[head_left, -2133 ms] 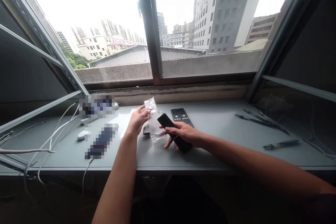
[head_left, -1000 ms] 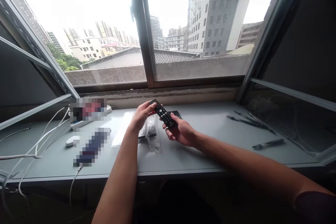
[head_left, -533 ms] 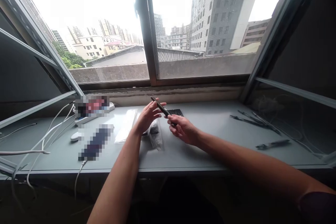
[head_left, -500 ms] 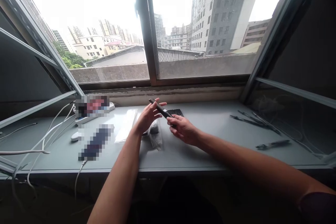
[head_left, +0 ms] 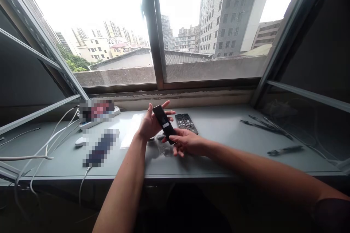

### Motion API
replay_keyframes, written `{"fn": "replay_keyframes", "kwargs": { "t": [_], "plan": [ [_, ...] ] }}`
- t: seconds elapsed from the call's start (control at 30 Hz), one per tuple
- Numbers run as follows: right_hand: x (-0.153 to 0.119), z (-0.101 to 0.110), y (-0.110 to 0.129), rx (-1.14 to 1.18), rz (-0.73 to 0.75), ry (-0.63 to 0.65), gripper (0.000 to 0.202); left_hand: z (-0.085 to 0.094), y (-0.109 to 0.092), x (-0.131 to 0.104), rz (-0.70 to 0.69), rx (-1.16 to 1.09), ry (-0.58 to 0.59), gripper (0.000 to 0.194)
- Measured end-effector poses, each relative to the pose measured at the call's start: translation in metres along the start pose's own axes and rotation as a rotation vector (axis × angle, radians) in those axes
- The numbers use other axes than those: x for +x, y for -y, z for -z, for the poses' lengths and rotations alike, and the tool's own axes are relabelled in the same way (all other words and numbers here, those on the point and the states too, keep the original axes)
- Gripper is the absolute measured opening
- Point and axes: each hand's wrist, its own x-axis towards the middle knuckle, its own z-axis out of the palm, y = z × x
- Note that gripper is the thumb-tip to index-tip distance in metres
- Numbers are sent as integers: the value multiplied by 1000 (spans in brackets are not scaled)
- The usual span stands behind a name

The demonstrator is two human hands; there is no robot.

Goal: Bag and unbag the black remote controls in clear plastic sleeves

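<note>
A black remote control is tilted above the desk, its flat side with a small white label turned up. My right hand pinches its lower end between thumb and fingers. Behind the upper end, my left hand is open with its fingers spread; the remote lies across it, though contact is partly hidden. Two more black remote controls lie side by side, buttons up, just beyond my right hand. Below my hands is a clear plastic bag, with dark items near it that I cannot make out.
White sheets or sleeves lie left of my hands. Further left are a power strip, white cables and a blurred-out object. Several pens lie at the right on the desk. A window stands behind.
The remote control has rolled in my hands, from edge-on to its labelled flat side showing. My left fingers have spread behind it. My right hand has dropped slightly, uncovering the two remotes on the desk.
</note>
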Motion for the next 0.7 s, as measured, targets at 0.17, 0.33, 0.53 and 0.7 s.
{"fn": "replay_keyframes", "kwargs": {
  "t": [0.17, 0.33, 0.53, 0.7],
  "plan": [
    [1, 2, -4, 9, 0, 23, 50, -6, -1, -5, 83, 60, 73, 79],
    [-1, -3, 3, 33, 72, 38, 46, -7, 2, -4, 29, 87, 45, 68],
    [-1, -2, 4, 9, 107, -2, 52, 6, 7, -9, 9, 194, 85, 61],
    [2, 2, -1, -59, 98, -20, 45, 29, 7, -14, 90, 391, 277, 60]
  ]
}}
